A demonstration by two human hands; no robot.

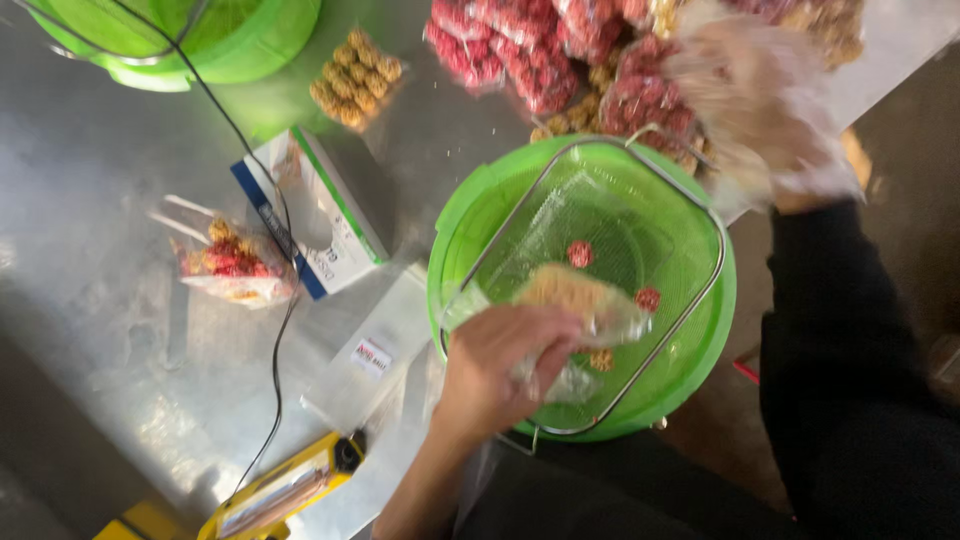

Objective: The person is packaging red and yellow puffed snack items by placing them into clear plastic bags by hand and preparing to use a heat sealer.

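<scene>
Snack bag (pixel 575 300) gripped in left hand (pixel 495 365) over green basin (pixel 700 340), steel table (pixel 90 200)

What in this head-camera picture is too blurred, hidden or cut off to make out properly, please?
- Right hand: motion blur, so its grip cannot be told.
- Clear bag in the left hand: contents smeared into a tan blur.
- Green basin: cut off by the top edge.
- Yellow tool: cut off by the bottom edge.
</scene>
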